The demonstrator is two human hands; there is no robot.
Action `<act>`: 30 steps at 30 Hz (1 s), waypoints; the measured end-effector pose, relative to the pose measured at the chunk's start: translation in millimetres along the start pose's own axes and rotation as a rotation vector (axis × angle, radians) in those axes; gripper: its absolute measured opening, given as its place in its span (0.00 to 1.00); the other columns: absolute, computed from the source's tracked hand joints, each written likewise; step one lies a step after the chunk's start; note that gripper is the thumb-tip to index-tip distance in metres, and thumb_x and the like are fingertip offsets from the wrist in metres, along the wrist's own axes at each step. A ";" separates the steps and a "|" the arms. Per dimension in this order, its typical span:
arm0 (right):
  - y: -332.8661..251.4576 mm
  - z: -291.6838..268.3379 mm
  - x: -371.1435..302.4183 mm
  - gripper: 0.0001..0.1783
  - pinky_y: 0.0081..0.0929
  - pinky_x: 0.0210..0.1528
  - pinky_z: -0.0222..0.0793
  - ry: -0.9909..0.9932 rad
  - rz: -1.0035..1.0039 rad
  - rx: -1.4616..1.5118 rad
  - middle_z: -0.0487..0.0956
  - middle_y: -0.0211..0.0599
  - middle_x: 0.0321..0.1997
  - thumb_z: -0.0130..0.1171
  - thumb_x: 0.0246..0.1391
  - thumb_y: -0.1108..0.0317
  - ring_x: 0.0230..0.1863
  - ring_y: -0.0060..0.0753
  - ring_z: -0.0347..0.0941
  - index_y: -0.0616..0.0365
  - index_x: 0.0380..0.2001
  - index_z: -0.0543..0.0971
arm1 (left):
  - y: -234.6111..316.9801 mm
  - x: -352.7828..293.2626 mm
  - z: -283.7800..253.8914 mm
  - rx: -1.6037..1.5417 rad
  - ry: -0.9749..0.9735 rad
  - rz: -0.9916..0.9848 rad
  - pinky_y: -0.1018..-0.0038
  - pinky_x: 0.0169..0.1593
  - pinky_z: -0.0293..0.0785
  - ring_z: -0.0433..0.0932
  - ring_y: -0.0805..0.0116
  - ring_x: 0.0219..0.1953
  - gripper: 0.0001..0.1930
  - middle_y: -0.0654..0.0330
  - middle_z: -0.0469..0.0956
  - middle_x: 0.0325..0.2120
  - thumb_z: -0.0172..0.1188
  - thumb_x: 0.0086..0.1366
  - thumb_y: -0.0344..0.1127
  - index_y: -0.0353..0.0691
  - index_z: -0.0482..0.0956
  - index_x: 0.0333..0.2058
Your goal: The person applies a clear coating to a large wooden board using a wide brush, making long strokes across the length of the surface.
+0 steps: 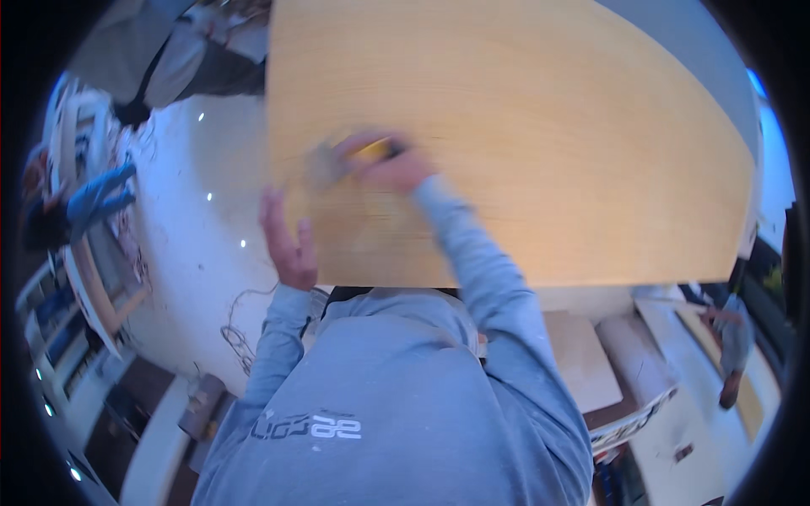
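My right hand (pixel 398 171) is closed round the yellow-and-black handle of what looks like a putty knife (pixel 371 150). Motion smears both the hand and the tool. The wide greyish blade (pixel 324 166) points left, over the near left part of a large pale wooden panel (pixel 574 152); whether it touches the surface I cannot tell. By the panel's left edge, near its front corner, my left hand (pixel 289 249) is raised with fingers apart and nothing in it. A faint lighter patch shows on the wood just below the tool.
Close beyond the panel's far left corner stands a person in an apron (pixel 219 63). Another person in blue trousers (pixel 101 190) is farther left, and one more (pixel 736 337) at right. A cable (pixel 240 333) lies on the floor. Flat boards (pixel 578 358) and a roll (pixel 637 358) lie low at right.
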State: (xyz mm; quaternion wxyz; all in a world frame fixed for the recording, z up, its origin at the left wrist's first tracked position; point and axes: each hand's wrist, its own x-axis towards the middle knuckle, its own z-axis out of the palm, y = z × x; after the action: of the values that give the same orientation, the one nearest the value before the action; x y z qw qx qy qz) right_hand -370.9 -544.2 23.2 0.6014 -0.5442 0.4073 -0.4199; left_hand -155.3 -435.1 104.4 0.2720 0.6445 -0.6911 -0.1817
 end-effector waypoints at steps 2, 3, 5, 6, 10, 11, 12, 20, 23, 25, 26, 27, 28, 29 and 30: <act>-7.3 -95.3 -0.3 0.12 0.25 0.41 0.80 0.303 0.220 0.030 0.86 0.33 0.40 0.68 0.58 0.69 0.38 0.27 0.83 0.58 0.45 0.86 | -8.4 -3.3 -1.1 -0.025 -0.021 -0.034 0.57 0.74 0.51 0.55 0.46 0.74 0.27 0.42 0.57 0.71 0.48 0.73 0.34 0.32 0.62 0.68; -18.6 -129.5 -7.4 0.11 0.23 0.38 0.79 0.524 0.267 -0.038 0.86 0.36 0.40 0.68 0.60 0.69 0.35 0.27 0.83 0.58 0.46 0.85 | -11.8 -6.5 -2.6 -0.076 -0.064 -0.040 0.57 0.74 0.51 0.55 0.46 0.73 0.27 0.42 0.57 0.71 0.49 0.72 0.34 0.33 0.63 0.68; -45.1 -174.4 -18.5 0.11 0.22 0.36 0.78 0.721 0.060 -0.248 0.86 0.37 0.40 0.65 0.62 0.70 0.34 0.27 0.82 0.59 0.46 0.85 | -19.8 -13.2 -1.1 -0.081 -0.048 -0.066 0.56 0.74 0.52 0.56 0.46 0.73 0.27 0.42 0.57 0.71 0.49 0.72 0.33 0.33 0.63 0.68; -57.2 -173.6 -22.9 0.10 0.22 0.36 0.78 0.820 0.011 -0.358 0.86 0.37 0.40 0.64 0.63 0.71 0.34 0.27 0.82 0.60 0.46 0.85 | -22.0 -19.2 -2.2 -0.080 -0.042 -0.085 0.56 0.74 0.52 0.56 0.45 0.73 0.27 0.42 0.57 0.71 0.49 0.72 0.33 0.33 0.63 0.68; -47.2 -75.5 -26.2 0.09 0.28 0.45 0.79 0.410 -0.075 -0.397 0.86 0.34 0.41 0.64 0.55 0.81 0.43 0.29 0.83 0.59 0.38 0.86 | -23.3 -30.2 -2.8 -0.101 -0.013 -0.119 0.55 0.74 0.53 0.56 0.45 0.73 0.27 0.42 0.57 0.71 0.49 0.72 0.33 0.33 0.63 0.68; -56.0 -23.3 -12.4 0.11 0.30 0.50 0.78 0.208 -0.164 -0.181 0.87 0.37 0.43 0.65 0.53 0.82 0.45 0.32 0.83 0.58 0.39 0.86 | -24.5 -32.9 -4.4 -0.084 0.057 -0.078 0.54 0.73 0.53 0.56 0.45 0.73 0.27 0.42 0.57 0.70 0.49 0.72 0.33 0.32 0.63 0.68; -55.0 21.2 -7.2 0.11 0.31 0.50 0.77 0.022 -0.173 -0.160 0.87 0.39 0.43 0.67 0.52 0.79 0.46 0.35 0.84 0.56 0.40 0.86 | -24.0 -33.1 -4.4 -0.075 0.127 -0.033 0.53 0.73 0.53 0.56 0.44 0.73 0.27 0.43 0.58 0.70 0.49 0.72 0.32 0.32 0.63 0.67; -13.0 -5.0 87.9 0.08 0.25 0.39 0.80 0.026 0.124 -0.001 0.85 0.26 0.37 0.67 0.56 0.74 0.35 0.22 0.81 0.58 0.39 0.85 | -23.5 -22.6 -14.3 -0.060 0.135 -0.089 0.53 0.73 0.53 0.57 0.43 0.73 0.25 0.42 0.61 0.68 0.51 0.70 0.29 0.32 0.67 0.65; -25.0 -119.0 106.2 0.08 0.27 0.37 0.83 0.545 -0.091 -0.075 0.82 0.37 0.44 0.66 0.60 0.74 0.37 0.31 0.83 0.61 0.42 0.82 | -33.9 -26.4 -7.3 -0.089 0.071 -0.069 0.55 0.73 0.55 0.58 0.44 0.72 0.24 0.43 0.62 0.68 0.51 0.69 0.28 0.32 0.69 0.64; -42.3 -165.2 90.7 0.06 0.27 0.38 0.84 0.670 -0.166 -0.298 0.80 0.43 0.50 0.63 0.61 0.77 0.38 0.33 0.83 0.64 0.42 0.81 | -37.3 -27.5 -3.6 -0.110 0.045 -0.100 0.55 0.72 0.59 0.60 0.42 0.71 0.24 0.44 0.64 0.67 0.54 0.68 0.27 0.34 0.72 0.62; -53.9 -169.0 80.6 0.06 0.27 0.39 0.84 0.714 -0.191 -0.350 0.79 0.44 0.52 0.62 0.61 0.78 0.39 0.33 0.84 0.64 0.41 0.81 | -41.1 -29.7 -0.3 -0.107 0.056 -0.112 0.55 0.72 0.59 0.60 0.42 0.71 0.24 0.44 0.64 0.67 0.54 0.68 0.27 0.34 0.72 0.62; -68.9 -157.4 73.2 0.06 0.27 0.39 0.84 0.696 -0.191 -0.343 0.79 0.44 0.52 0.62 0.61 0.78 0.39 0.33 0.84 0.64 0.41 0.81 | -46.8 -32.9 2.9 -0.113 0.039 -0.113 0.55 0.72 0.59 0.61 0.42 0.71 0.24 0.44 0.64 0.67 0.55 0.68 0.27 0.34 0.72 0.62; -88.7 -142.5 65.0 0.06 0.28 0.40 0.84 0.644 -0.207 -0.438 0.80 0.44 0.51 0.62 0.61 0.78 0.39 0.33 0.84 0.65 0.41 0.80 | -49.5 -34.8 5.2 -0.121 0.020 -0.115 0.55 0.72 0.59 0.61 0.43 0.71 0.24 0.44 0.65 0.67 0.56 0.67 0.26 0.35 0.72 0.62; -103.5 -127.7 57.0 0.05 0.29 0.41 0.84 0.598 -0.227 -0.535 0.80 0.44 0.50 0.62 0.61 0.79 0.40 0.34 0.84 0.66 0.40 0.80 | -50.1 -31.9 6.0 -0.116 0.028 -0.122 0.55 0.72 0.59 0.61 0.43 0.71 0.24 0.44 0.65 0.67 0.56 0.67 0.26 0.35 0.72 0.62; -110.5 -113.9 49.6 0.06 0.29 0.42 0.84 0.489 -0.186 -0.524 0.81 0.45 0.49 0.61 0.63 0.78 0.40 0.34 0.84 0.67 0.42 0.80 | -48.9 -27.6 8.1 -0.159 0.014 -0.144 0.55 0.72 0.59 0.62 0.43 0.71 0.24 0.45 0.65 0.66 0.58 0.67 0.27 0.35 0.72 0.62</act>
State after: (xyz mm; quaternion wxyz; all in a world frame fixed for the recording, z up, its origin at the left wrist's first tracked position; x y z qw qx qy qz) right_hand -470.0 -632.9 123.1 0.2857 -0.5982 0.5812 -0.4719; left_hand -120.9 -413.6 64.7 0.3132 0.6700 -0.6246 -0.2507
